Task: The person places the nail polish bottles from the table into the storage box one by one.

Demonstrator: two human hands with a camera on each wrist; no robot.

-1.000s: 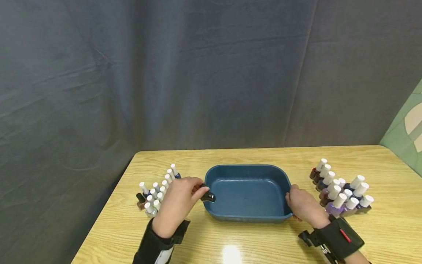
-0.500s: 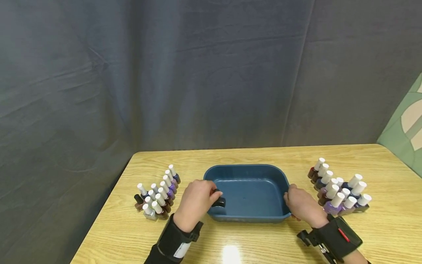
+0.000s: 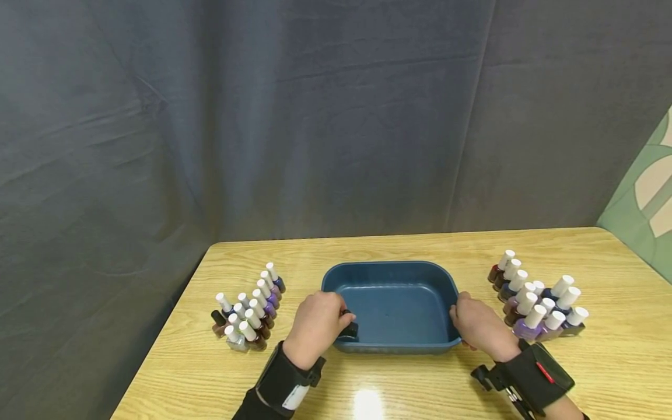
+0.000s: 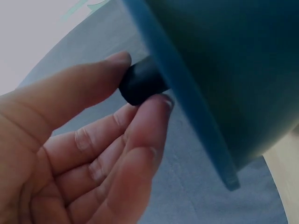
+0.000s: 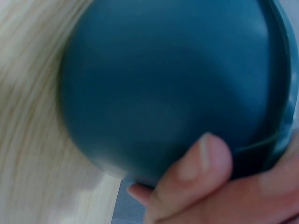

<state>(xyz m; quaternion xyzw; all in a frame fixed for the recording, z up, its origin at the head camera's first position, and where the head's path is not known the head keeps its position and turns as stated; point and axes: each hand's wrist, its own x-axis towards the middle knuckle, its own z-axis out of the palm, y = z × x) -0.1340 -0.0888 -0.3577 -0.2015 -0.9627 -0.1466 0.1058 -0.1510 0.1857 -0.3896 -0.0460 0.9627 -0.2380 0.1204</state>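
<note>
My left hand point(image 3: 317, 328) pinches a nail polish bottle point(image 3: 349, 332) by its black cap, inside the left front part of a dark blue plastic tub point(image 3: 401, 312). In the left wrist view the thumb and fingertips hold the black cap point(image 4: 141, 83); the tub's rim hides the rest of the bottle. I cannot tell whether the bottle touches the tub's floor. My right hand point(image 3: 484, 328) grips the tub's right end at the rim. In the right wrist view its fingers point(image 5: 194, 170) lie against the tub's outer wall point(image 5: 159, 88).
Left of the tub stands a group of several nail polish bottles point(image 3: 255, 318), mostly white-capped, one black-capped. Another group of several white-capped bottles point(image 3: 532, 324) stands to the right. Wooden tabletop point(image 3: 184, 361) lies around them, with a grey cloth point(image 3: 346, 116) behind.
My left hand has moved right and slightly down, carrying the nail polish bottle from over the tub's left rim into the tub. The right hand keeps its grip on the tub.
</note>
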